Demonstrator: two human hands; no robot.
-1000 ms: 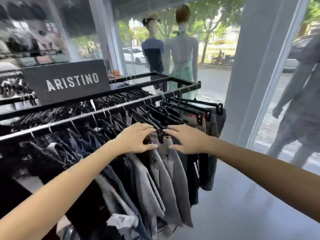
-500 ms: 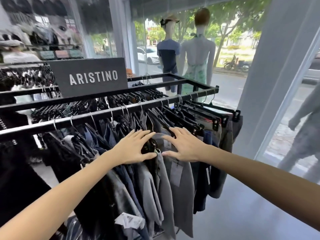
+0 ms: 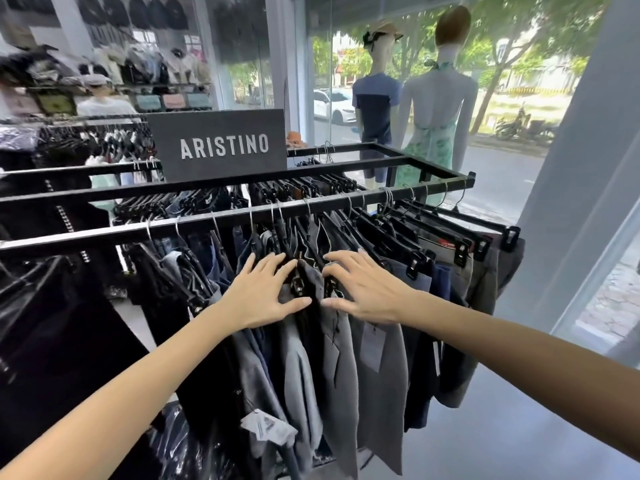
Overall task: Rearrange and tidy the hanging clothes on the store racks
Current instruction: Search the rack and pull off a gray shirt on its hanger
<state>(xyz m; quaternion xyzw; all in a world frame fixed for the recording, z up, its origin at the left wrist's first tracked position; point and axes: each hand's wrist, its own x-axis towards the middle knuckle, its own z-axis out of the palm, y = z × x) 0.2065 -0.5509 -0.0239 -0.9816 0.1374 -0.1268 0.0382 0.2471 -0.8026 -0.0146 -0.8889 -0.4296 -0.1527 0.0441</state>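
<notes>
On the rack [image 3: 346, 202], hanging trousers [image 3: 332, 358] between left hand [image 3: 266, 294], right hand [image 3: 367, 292], fingers spread

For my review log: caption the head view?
Left hand and right hand part grey garments on rack.

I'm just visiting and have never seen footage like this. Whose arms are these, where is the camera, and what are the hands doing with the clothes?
There is no machine here: a person wears a wide-angle camera on the head, so you look forward and down along their own bare arms. The left hand and the right hand rest with spread fingers on grey trousers that hang from clip hangers on a black rack rail. Neither hand grips anything; they seem to part the garments. A sign reading ARISTINO stands on the rack, and two mannequins face the shop window.
</notes>
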